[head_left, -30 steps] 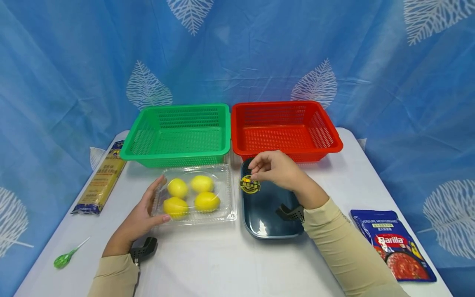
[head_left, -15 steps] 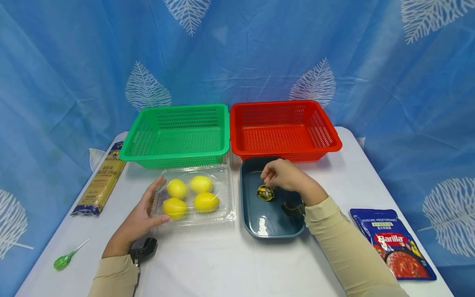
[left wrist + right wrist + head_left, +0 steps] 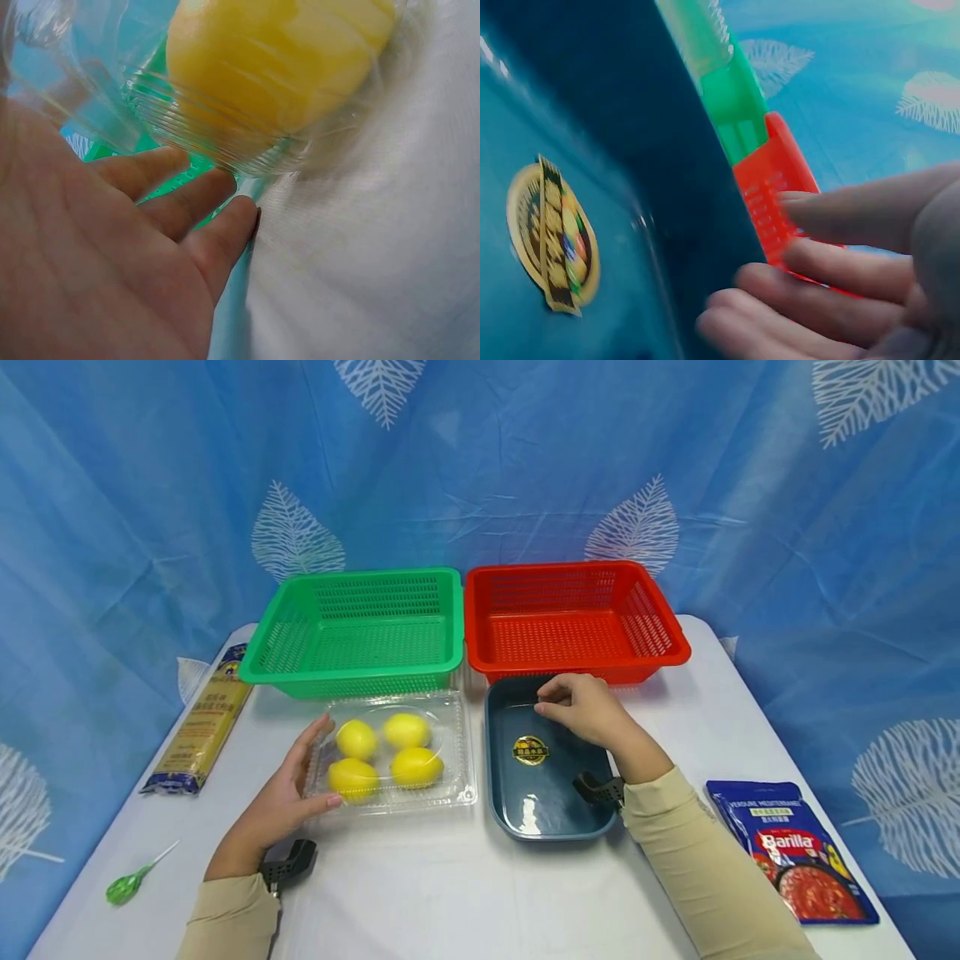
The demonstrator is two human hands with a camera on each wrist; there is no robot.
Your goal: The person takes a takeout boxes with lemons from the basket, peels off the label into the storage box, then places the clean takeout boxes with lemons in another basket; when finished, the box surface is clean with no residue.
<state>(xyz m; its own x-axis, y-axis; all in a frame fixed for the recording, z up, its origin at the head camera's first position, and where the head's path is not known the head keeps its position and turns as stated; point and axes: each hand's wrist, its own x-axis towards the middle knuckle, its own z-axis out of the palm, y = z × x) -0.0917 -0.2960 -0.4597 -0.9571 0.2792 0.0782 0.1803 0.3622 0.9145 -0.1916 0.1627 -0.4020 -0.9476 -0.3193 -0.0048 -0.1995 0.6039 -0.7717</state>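
A round gold-and-black fruit sticker (image 3: 531, 750) lies inside the dark blue rectangular tray (image 3: 551, 814). My right hand (image 3: 588, 710) hovers above the tray's far right part, fingers loosely bent and apart from the sticker, as the right wrist view also shows. Left of the tray stands a clear plastic clamshell box (image 3: 461, 777) with several yellow lemons (image 3: 417, 767) inside. My left hand (image 3: 281, 802) rests against the box's left end, thumb near its front corner and fingers along the side. In the left wrist view, the left fingers (image 3: 202, 199) are nearly straight beside the box wall.
Behind stand a green basket (image 3: 352, 681) and a red basket (image 3: 577, 672), side by side. A spaghetti packet (image 3: 202, 727) and a green lollipop (image 3: 127, 885) lie at the left. On the right is a blue Barilla sauce pouch (image 3: 791, 852).
My right hand has carried the sticker rightward over the tray, let it go inside and drawn back from it. The left hand and the lemon box have stayed put.
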